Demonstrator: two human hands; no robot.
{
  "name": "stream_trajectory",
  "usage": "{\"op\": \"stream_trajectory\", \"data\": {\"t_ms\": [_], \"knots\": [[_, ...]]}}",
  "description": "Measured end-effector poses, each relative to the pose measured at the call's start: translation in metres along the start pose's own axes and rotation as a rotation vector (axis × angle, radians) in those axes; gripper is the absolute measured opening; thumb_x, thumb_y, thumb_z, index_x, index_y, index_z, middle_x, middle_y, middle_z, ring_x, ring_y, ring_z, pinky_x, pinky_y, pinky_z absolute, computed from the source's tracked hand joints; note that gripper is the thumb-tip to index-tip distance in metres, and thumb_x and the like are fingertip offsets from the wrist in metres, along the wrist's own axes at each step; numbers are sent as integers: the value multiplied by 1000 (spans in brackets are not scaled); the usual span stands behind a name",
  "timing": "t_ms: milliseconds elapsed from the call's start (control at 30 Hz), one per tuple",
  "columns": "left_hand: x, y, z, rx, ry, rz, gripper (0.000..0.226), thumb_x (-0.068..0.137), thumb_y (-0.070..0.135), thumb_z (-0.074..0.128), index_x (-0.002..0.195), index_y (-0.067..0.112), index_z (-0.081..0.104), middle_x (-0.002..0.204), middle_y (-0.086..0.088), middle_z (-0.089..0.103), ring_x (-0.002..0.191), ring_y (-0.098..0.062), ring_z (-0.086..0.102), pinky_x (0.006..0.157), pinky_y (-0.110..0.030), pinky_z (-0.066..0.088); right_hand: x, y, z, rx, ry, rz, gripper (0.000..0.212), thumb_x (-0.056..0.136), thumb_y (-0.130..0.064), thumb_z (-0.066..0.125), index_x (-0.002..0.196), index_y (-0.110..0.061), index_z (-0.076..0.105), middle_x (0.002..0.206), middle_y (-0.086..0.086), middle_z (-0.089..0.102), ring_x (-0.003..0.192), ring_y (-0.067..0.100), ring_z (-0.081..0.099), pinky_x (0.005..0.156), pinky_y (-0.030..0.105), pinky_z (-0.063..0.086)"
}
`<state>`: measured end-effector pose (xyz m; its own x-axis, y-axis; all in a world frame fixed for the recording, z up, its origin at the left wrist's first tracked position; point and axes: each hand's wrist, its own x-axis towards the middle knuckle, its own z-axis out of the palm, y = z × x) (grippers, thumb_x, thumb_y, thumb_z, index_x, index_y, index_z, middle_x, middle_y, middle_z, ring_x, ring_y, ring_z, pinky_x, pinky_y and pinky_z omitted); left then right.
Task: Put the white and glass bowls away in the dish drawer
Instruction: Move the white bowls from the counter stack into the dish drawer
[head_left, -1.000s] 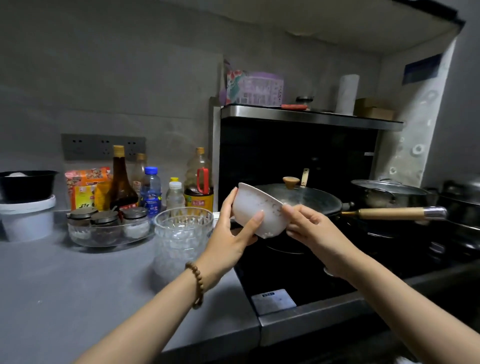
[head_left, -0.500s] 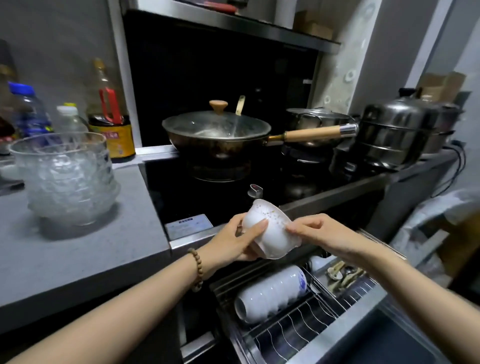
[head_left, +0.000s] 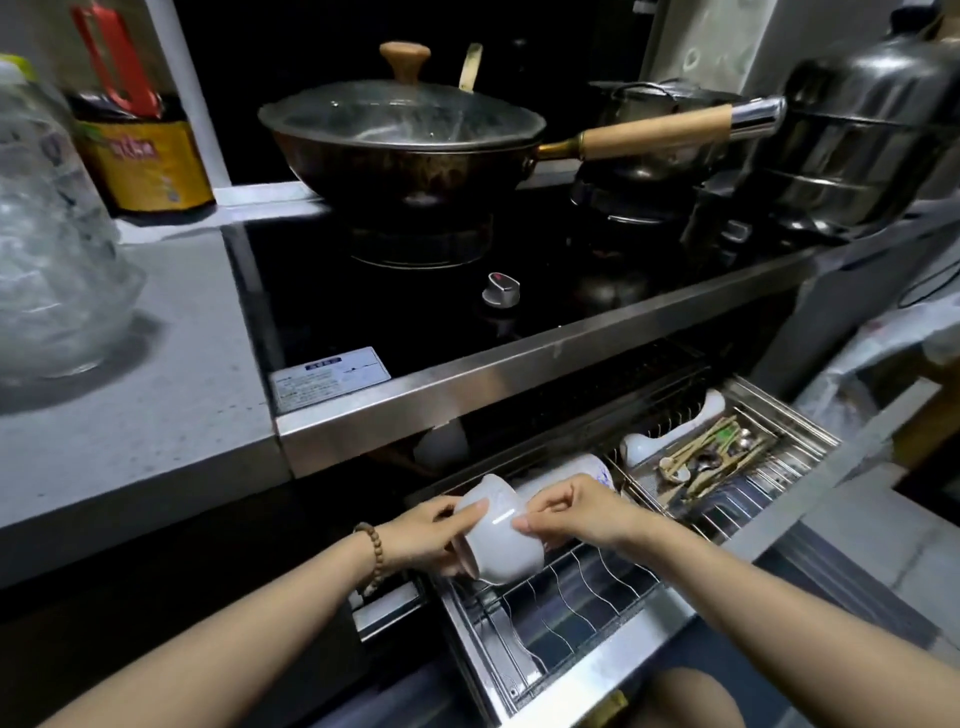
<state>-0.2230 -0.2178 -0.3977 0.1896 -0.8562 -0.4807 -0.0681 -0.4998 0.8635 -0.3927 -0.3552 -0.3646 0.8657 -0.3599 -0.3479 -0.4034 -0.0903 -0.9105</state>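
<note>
A white bowl (head_left: 498, 540) is tipped on its side just above the wire rack of the open dish drawer (head_left: 587, 597). My left hand (head_left: 431, 535) grips its left side and my right hand (head_left: 576, 512) pinches its right side. Behind the bowl a row of white bowls (head_left: 582, 470) lies on edge in the rack, mostly hidden by my right hand. A stack of glass bowls (head_left: 52, 249) stands on the grey counter at the far left, blurred.
The drawer's right tray (head_left: 727, 467) holds spoons and chopsticks. Above it is the stove's steel front edge (head_left: 519, 374) with a knob (head_left: 501, 288). A lidded wok (head_left: 405, 135) with a wooden handle and steel pots (head_left: 857, 135) sit on the stove. A sauce bottle (head_left: 140, 135) stands behind the counter.
Both hands have carried the white bowl down from in front of the stove to the drawer's rack. My view has tilted downward.
</note>
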Motion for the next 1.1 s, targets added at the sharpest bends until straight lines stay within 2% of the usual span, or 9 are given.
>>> {"op": "stream_trajectory", "data": {"t_ms": [100, 167, 267, 333, 433, 633, 800, 900, 1100], "knots": [[11, -19, -4, 39, 132, 40, 45, 88, 43, 55, 125, 19, 50, 79, 12, 63, 66, -2, 59, 60, -16, 47, 19, 14, 7, 95, 13, 48, 13, 79, -14, 74, 67, -14, 71, 54, -4, 58, 52, 8, 46, 55, 19, 38], [14, -31, -7, 89, 204, 96, 49, 86, 39, 59, 129, 17, 48, 94, 15, 63, 80, 4, 60, 68, -9, 47, 30, 21, 8, 120, 16, 82, 9, 81, -13, 72, 74, -8, 70, 61, 2, 59, 55, 11, 47, 55, 19, 40], [16, -48, -10, 245, 266, 182, 62, 80, 44, 65, 133, 19, 44, 125, 11, 54, 112, -1, 52, 93, -10, 38, 45, 28, 7, 122, 15, 135, 11, 83, -14, 70, 82, -3, 68, 65, 6, 57, 57, 14, 48, 58, 21, 41], [18, -57, -10, 293, 290, 222, 68, 78, 45, 67, 137, 20, 41, 130, 12, 48, 119, 0, 45, 97, -9, 33, 55, 33, 8, 122, 0, 167, 11, 83, -14, 70, 79, -4, 68, 61, 5, 56, 54, 13, 47, 57, 21, 40], [25, -67, -7, 362, 316, 241, 71, 79, 45, 67, 139, 20, 39, 137, 6, 48, 124, -6, 45, 107, -22, 34, 67, 40, 10, 124, -21, 206, 9, 82, -12, 71, 76, -6, 69, 55, -2, 59, 48, 7, 50, 52, 15, 44], [40, -68, -3, 501, 312, 191, 66, 79, 52, 62, 136, 25, 41, 132, 4, 55, 118, -14, 53, 101, -31, 42, 86, 58, 12, 133, -2, 260, 12, 80, -17, 74, 85, -7, 74, 65, 4, 64, 58, 11, 56, 55, 15, 51], [52, -66, -3, 699, 260, 93, 68, 77, 59, 60, 133, 27, 38, 123, 2, 59, 107, -19, 57, 90, -32, 48, 101, 71, 19, 169, 96, 291, 20, 75, -19, 78, 84, -1, 75, 63, 7, 62, 50, 9, 52, 49, 16, 49], [63, -65, -2, 804, 238, -4, 75, 76, 60, 60, 135, 19, 37, 129, -3, 56, 112, -23, 55, 91, -32, 46, 107, 76, 22, 127, 128, 276, 28, 74, -18, 79, 86, 6, 72, 49, -1, 58, 40, 4, 48, 47, 14, 45], [80, -69, 1, 810, 228, -101, 93, 74, 61, 62, 144, 12, 25, 145, -8, 41, 128, -23, 44, 101, -29, 38, 113, 86, 25, 130, 200, 274, 16, 72, -14, 81, 71, -3, 70, 43, -1, 57, 40, 8, 48, 52, 23, 48]]}}
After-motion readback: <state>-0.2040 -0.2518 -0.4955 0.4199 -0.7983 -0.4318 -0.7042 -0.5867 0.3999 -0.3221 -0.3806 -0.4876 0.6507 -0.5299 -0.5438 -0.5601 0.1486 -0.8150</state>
